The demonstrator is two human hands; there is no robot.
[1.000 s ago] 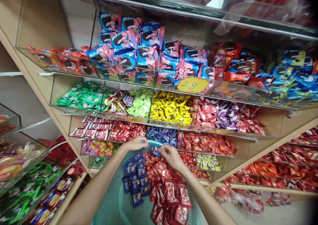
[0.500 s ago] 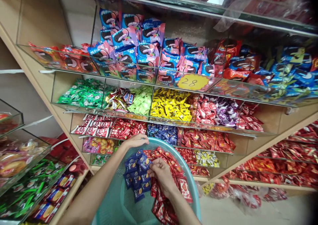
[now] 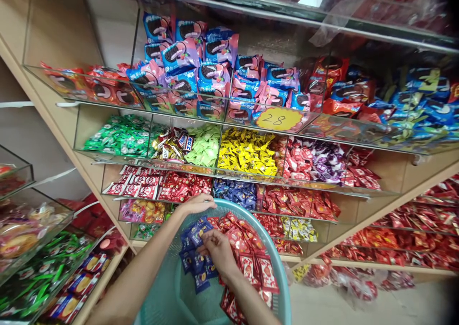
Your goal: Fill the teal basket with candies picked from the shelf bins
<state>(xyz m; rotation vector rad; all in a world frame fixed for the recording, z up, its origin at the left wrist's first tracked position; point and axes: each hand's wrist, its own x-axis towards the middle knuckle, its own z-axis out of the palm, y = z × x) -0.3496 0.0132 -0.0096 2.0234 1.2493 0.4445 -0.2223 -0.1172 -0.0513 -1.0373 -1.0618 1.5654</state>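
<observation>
I see my left hand (image 3: 195, 204) at 11 o'clock from my right hand (image 3: 217, 249), palm down, fingers curled in a grip. Right hand knuckles up, fingers bunched tight. Forearms bare: left comes in from 7 o'clock, right from 6.

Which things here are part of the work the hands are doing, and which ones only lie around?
In use: left hand holding the basket by its rim; right hand gripping blue packets; red packets beside them.
Lying about: yellow sweets, green sweets, biscuit packs, price tag.
</observation>
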